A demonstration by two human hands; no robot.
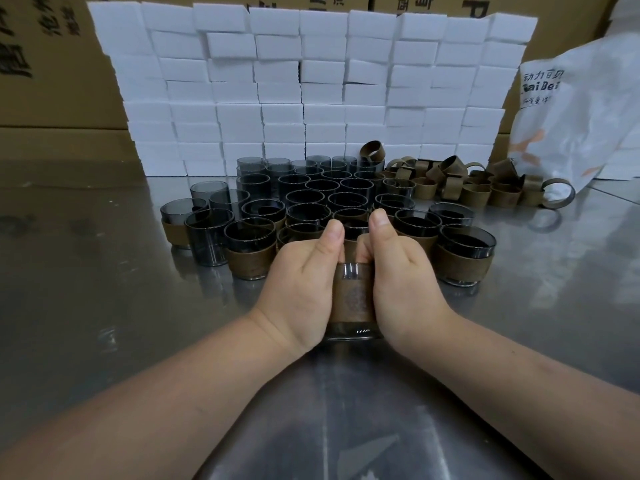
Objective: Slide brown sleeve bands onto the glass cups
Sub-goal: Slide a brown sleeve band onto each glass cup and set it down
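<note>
Left hand [301, 282] and right hand [405, 278]: both clasped round one glass cup [353, 332], thumbs raised at its rim.
Brown sleeve band [353, 303]: round that cup's middle, between the palms.
Steel bench [104, 271]: the cup is held low over it, in front of the massed cups [311, 202], several of them banded.
Loose bands [485, 188]: heaped far right.
White boxes [311, 81]: stacked behind.
</note>
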